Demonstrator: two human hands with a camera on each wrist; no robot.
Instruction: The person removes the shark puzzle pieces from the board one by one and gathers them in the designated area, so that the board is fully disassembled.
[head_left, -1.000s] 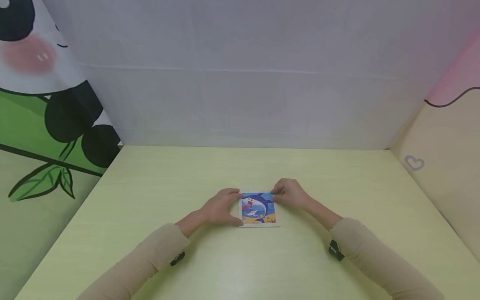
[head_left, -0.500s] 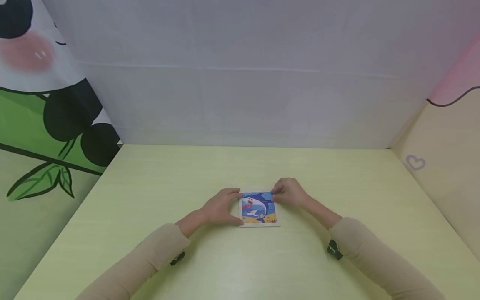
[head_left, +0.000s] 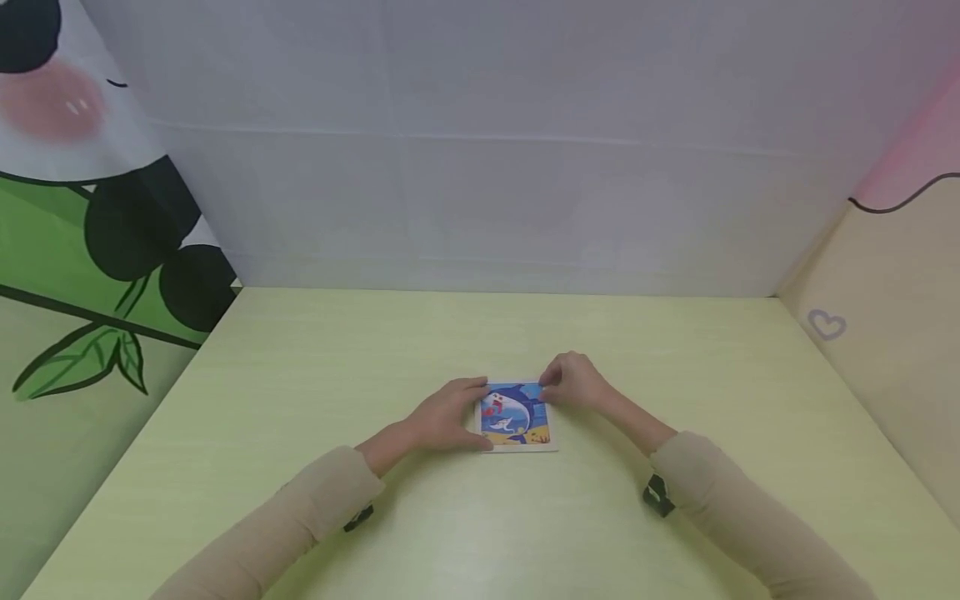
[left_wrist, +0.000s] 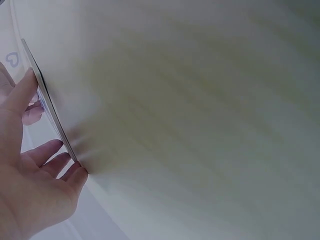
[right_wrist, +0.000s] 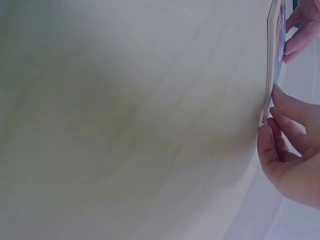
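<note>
While both arms reached in from the near edge, a small square picture board (head_left: 515,415) lay flat on the pale green surface (head_left: 300,375), and everything else stood in relation to that board. It sat near the middle of the surface, showing a blue shark on a blue and sandy ground, with a thin white border around it.

The left hand (head_left: 447,414) rested against the board's left edge. Its thumb lay at the board's far left corner and its fingers curled to the near left corner, so it gripped that side between them. The left wrist view showed the same hold from low down: the board (left_wrist: 47,100) seen edge-on as a thin strip, with the fingertips (left_wrist: 50,150) of the left hand (left_wrist: 30,185) touching its rim.

The right hand (head_left: 573,382) sat at the board's far right corner, fingers bent and pinching that corner. In the right wrist view the board (right_wrist: 272,65) again appeared edge-on, and the right hand (right_wrist: 292,160) had its fingertips (right_wrist: 280,97) on the thin edge, thumb beneath it.

Both sleeves (head_left: 315,500) were beige and lay nearer than the board. Behind the board rose a plain grey-white wall (head_left: 480,167). To the board's left stood a panel (head_left: 75,208) with a green and black cartoon drawing, and to its right a cream panel (head_left: 885,333) bearing a small heart outline.
</note>
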